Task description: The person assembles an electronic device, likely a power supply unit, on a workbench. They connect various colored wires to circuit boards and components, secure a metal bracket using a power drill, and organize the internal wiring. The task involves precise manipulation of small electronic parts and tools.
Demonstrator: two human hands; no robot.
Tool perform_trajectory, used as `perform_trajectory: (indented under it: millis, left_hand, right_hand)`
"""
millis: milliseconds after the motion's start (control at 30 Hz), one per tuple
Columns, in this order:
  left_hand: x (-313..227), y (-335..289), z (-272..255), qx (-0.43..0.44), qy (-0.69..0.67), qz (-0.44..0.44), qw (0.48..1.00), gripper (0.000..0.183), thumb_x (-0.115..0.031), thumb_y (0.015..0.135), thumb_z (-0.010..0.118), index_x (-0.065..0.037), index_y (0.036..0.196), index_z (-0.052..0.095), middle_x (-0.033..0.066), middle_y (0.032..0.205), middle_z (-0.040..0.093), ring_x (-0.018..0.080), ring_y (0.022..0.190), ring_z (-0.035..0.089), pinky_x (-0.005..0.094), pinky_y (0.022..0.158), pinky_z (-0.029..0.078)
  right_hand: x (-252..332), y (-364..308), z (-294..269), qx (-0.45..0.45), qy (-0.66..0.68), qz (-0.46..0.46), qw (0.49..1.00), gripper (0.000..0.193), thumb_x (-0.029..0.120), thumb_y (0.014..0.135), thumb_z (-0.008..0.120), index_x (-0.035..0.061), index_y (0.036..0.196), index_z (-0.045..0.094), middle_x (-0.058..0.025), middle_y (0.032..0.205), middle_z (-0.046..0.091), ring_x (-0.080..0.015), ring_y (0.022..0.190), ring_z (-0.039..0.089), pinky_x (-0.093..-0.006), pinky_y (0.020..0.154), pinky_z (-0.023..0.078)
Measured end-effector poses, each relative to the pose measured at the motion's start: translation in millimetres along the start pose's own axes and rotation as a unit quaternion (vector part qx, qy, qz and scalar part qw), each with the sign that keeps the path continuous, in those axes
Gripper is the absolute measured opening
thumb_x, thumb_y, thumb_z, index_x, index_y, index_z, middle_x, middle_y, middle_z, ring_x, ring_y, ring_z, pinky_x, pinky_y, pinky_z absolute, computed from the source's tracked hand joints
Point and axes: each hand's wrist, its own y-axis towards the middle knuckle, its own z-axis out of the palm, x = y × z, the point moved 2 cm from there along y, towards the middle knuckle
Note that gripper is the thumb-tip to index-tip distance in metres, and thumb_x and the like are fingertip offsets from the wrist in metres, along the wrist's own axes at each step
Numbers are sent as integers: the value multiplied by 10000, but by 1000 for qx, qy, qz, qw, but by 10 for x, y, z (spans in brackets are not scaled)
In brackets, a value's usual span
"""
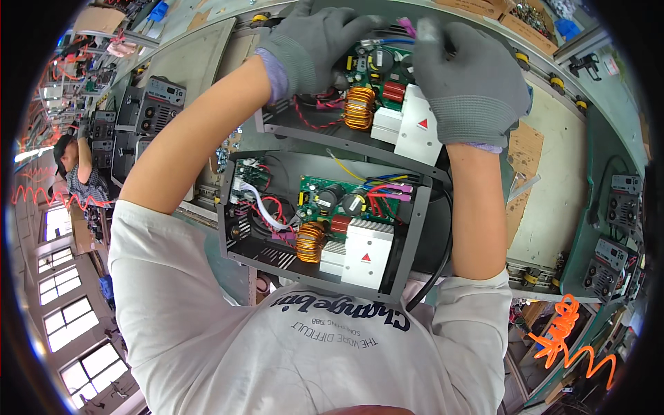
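Seems to wire circuit board (378, 81) at twelve o'clock; cannot tell left hand (315, 43) or right hand (472, 77) grip; likely needs purple connector (407, 28) seated.

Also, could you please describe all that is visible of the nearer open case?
The nearer open case is dark grey and metal-looking, with slots. Inside are a green circuit board, a copper-coloured coil, silvery heatsinks and multicoloured wires. It sits slightly turned between the torso and the other open case; the left hand and right hand are off it.
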Motion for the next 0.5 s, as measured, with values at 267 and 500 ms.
perform_trajectory:
  millis: [267,500]
  left_hand:
    - [391,-71,-283,-77,-149,-97,981,452,-433,878,663,-184,1254,683,71,1236,700,256,1137,673,471,1148,326]
    - [543,-487,231,-196,-558,-179,786,277,-221,943,676,-45,1152,721,83,1063,731,162,1004,680,324,904,534]
  right_hand:
    - [-51,-6,-10,-14,0,-64,998,310,324,890,652,104,675,612,-79,708,614,-308,698,612,-430,577,471]
    - [-18,56,-142,78,149,-95,981,153,242,875,679,96,897,719,-104,907,695,-305,847,651,-389,755,525]
